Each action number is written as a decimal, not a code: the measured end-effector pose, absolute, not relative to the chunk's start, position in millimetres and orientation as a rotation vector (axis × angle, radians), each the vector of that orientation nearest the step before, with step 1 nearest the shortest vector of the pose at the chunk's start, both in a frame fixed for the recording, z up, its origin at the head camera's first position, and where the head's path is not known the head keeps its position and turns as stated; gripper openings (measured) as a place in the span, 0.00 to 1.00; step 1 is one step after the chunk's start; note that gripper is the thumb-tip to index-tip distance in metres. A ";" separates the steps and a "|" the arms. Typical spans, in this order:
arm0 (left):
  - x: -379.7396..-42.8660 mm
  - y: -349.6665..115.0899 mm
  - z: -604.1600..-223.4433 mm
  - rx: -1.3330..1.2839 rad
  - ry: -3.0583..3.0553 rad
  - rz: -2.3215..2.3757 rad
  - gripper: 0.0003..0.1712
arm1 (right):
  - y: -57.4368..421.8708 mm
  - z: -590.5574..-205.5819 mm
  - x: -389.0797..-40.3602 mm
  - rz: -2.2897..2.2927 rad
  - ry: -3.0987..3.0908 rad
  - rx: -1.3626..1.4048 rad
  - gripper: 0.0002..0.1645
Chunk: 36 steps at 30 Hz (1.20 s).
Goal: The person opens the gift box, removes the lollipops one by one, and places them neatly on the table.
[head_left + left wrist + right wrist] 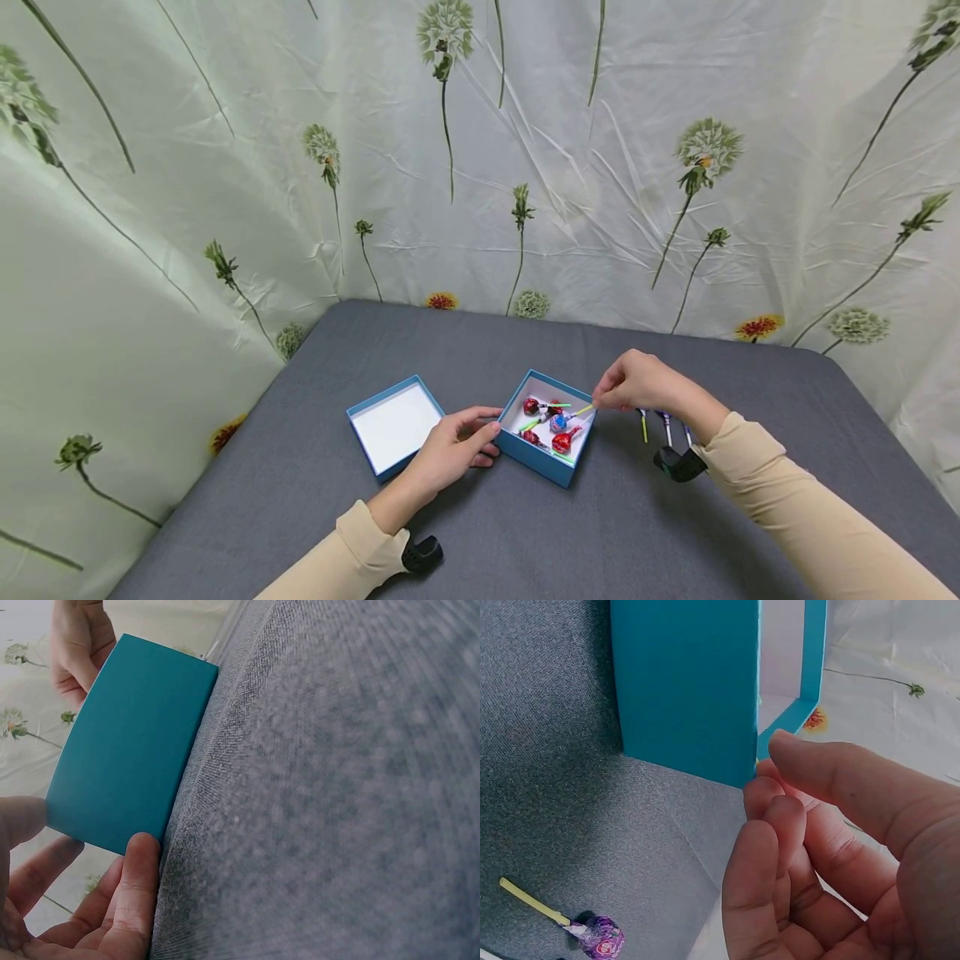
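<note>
Blue outside and white within, an open box (534, 460) stood in the lower half of the head view, just right of centre, holding five wrapped lollipops: four red lollipops (562, 442) and one blue lollipop (558, 423). One matching lid (397, 425) lay to its left, white inside upward. The right hand (645, 385), at the box's right corner, pinched the blue lollipop's yellow stick between thumb and bent fingers, the wrapped head within the box. The left hand (461, 442), its fingers spread and slightly bent, touched the left corner. Three further sticks (643, 427), one yellow and two pale, showed beside the right forearm, their heads largely hidden. The right wrist view revealed one purple lollipop (602, 939) at lower left; its wrapper bore printing too small to read. The left wrist view showed the box's plain outer wall, resting on grey cloth (337, 787), which hid the contents.
</note>
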<state>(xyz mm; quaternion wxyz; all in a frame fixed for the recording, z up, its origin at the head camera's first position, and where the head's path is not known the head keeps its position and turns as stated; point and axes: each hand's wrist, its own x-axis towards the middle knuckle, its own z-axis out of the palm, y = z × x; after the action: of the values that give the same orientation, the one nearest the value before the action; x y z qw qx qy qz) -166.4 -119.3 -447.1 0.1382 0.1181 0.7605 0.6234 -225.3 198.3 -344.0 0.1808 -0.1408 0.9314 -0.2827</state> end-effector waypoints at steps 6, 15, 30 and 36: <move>-166.5 -118.9 -447.0 0.334 2.198 1.808 0.25 | 195.3 -345.6 -225.6 -0.787 2.645 -0.380 0.07; -166.8 -118.5 -447.5 0.337 2.201 1.815 0.24 | 188.5 -344.0 -222.3 -0.727 2.711 -0.405 0.07; -165.8 -116.8 -447.1 0.329 2.194 1.836 0.24 | 177.5 -344.3 -222.8 -0.602 2.758 -0.404 0.09; -165.5 -116.2 -447.0 0.325 2.194 1.838 0.24 | 172.7 -345.0 -223.1 -0.566 2.754 -0.383 0.10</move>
<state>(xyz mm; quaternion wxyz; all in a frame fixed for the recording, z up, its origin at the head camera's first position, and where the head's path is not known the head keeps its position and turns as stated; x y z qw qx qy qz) -165.5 -116.2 -447.0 0.1300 0.1119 0.7552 0.6327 -223.1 172.7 -345.0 0.1517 -0.1334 0.9593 -0.1972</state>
